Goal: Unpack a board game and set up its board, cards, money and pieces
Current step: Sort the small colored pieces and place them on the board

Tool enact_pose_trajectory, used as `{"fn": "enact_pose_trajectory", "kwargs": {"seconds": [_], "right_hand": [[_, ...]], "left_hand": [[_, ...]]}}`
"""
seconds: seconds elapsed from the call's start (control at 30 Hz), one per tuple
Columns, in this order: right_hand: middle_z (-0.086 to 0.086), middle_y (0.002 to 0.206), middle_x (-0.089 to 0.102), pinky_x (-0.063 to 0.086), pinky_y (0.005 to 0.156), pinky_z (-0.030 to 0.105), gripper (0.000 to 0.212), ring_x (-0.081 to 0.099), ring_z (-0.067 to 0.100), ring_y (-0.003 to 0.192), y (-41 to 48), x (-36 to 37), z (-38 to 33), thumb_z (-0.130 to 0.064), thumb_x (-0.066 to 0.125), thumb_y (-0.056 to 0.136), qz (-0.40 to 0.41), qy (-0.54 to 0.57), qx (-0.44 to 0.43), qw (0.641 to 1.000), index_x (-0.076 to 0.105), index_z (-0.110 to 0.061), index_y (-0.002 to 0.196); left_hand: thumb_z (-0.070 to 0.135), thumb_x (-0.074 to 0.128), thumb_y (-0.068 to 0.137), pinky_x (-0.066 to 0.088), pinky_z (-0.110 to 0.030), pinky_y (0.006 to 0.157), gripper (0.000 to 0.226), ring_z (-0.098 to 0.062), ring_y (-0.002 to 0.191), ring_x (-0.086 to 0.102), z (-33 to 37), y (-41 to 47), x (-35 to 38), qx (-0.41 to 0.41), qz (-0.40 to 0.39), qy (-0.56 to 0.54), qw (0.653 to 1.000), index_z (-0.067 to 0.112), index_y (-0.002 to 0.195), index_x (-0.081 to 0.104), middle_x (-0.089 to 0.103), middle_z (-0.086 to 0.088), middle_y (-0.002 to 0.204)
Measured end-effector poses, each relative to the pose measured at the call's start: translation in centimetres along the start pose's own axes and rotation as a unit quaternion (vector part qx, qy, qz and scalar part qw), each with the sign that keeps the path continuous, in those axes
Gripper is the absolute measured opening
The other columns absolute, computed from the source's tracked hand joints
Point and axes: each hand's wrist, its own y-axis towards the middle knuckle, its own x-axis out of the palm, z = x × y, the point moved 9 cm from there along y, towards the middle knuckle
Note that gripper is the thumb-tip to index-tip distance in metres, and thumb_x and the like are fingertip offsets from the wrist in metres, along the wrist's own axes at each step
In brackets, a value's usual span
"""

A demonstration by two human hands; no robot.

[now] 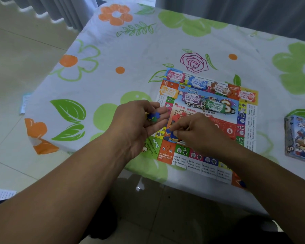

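White cloth printed with green and orange flowers, the tablecloth (165, 37), is spread over a table that fills most of the frame. A colourful square game board (209, 166) is laid flat on it, right of centre, with its near edge close to the table's front edge. A blue game box (299, 138) is seen at the right edge of the frame, well apart from the board and partly cut off.

Two bare forearms are stretched in from the bottom of the frame. The left hand (139, 124) is held at the board's left edge, palm cupped and fingers curled round a small heap of blue and green pieces (154, 117). The right hand (199, 132) is lowered over the board's middle, and its thumb and forefinger are pinched on a single blue piece (169, 131) touching the board.

Seven small bundles of play money (197, 83) are laid out along the board's far edge and upper centre, in pink, blue, brown, red, orange, purple and green.
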Motion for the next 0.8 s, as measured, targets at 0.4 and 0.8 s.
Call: {"fn": "enact_pose_trajectory", "kwargs": {"seconds": [0.4, 0.8], "right_hand": [[-0.004, 0.074, 0.069, 0.055, 0.065, 0.033, 0.009, 0.067, 0.011, 0.07, -0.4, -3.4, 1.2, -0.019, 0.08, 0.083, 0.063, -0.026, 0.025, 0.997, 0.071, -0.02, 0.08], [-0.005, 0.074, 0.07, 0.058, 0.068, 0.037, 0.01, 0.067, 0.013, 0.07, -1.7, -3.3, 2.8, -0.022, 0.074, 0.089, 0.008, -0.039, 0.056, 0.998, 0.075, -0.021, 0.079]], "left_hand": [[-0.002, 0.04, 0.091, 0.062, -0.036, 0.076, 0.025, -0.032, 0.091, 0.074, -0.6, -0.2, 1.0, -0.023, -0.023, 0.003, 0.999, -0.004, 0.103, 0.062, 0.075, -0.021, 0.097], [-0.002, 0.032, 0.091, 0.063, -0.034, 0.073, 0.037, -0.03, 0.087, 0.075, -1.8, -0.3, 3.2, -0.044, -0.066, 0.003, 0.997, -0.006, 0.112, 0.062, 0.074, -0.021, 0.099]]}}
